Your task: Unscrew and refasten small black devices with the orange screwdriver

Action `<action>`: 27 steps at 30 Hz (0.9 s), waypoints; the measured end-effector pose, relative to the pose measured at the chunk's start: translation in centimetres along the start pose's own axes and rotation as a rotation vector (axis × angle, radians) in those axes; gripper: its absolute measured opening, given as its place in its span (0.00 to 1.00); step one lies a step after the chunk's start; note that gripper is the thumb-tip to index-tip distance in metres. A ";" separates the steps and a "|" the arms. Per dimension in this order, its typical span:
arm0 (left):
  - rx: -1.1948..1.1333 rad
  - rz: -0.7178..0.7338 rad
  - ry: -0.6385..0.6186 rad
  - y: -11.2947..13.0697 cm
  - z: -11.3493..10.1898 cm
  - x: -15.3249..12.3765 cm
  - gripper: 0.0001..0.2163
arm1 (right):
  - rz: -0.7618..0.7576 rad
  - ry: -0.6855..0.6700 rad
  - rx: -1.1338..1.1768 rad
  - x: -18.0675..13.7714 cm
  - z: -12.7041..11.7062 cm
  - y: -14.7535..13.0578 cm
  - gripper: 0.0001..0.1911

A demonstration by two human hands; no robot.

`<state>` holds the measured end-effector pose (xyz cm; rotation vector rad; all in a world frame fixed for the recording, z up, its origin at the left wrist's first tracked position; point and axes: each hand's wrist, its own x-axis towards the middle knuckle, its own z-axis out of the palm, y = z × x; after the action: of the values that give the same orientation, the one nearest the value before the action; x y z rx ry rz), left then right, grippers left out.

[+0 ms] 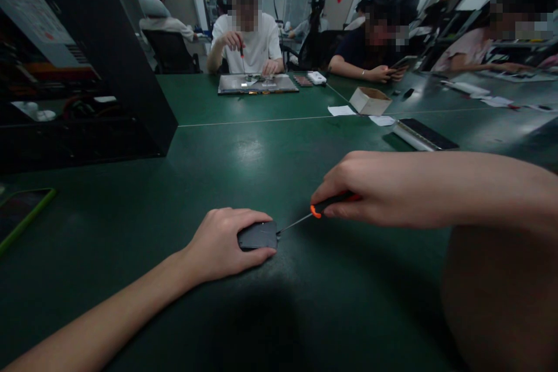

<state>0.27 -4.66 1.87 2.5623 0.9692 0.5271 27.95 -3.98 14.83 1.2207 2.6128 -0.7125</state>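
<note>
A small dark grey box-like device [259, 236] lies on the green tabletop, its kind not clear to me. My left hand [229, 241] grips it from the left, with the thumb along the near side and fingers along the far side. In my right hand [353, 189] is a screwdriver [320, 208] with a black and orange handle, held nearly level. Its thin metal shaft slants down to the left, and the tip meets the device's right end, where a small bit of metal shows. My right palm hides most of the handle.
A black shelf unit [143, 87] stands at left, near a green-edged phone-like device [26, 212]. Across the table [209, 151], a person in white [268, 32] works on a flat panel [226, 86]. An open cardboard box [370, 102] and a black-and-silver slab [425, 133] sit at right.
</note>
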 end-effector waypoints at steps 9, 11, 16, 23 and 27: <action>0.004 0.000 0.012 0.1 0.2 0.1 0.20 | -0.018 -0.067 -0.061 1.9 -0.2 -1.0 0.10; 0.008 0.000 0.016 0.1 0.3 0.1 0.19 | -0.056 -0.112 -0.022 2.6 -0.5 -0.5 0.11; 0.020 0.012 0.010 0.0 0.3 0.2 0.19 | -0.144 -0.283 0.251 4.8 -0.1 3.2 0.19; 0.028 0.026 -0.010 0.0 0.3 0.1 0.20 | -0.114 -0.403 0.410 7.3 1.3 6.6 0.27; 0.016 0.036 -0.021 -0.1 0.4 0.0 0.19 | -0.151 -0.314 0.299 5.9 0.5 4.1 0.20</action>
<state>0.41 -4.64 1.49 2.5984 0.9258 0.5035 27.18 2.07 10.94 0.8909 2.4121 -1.2498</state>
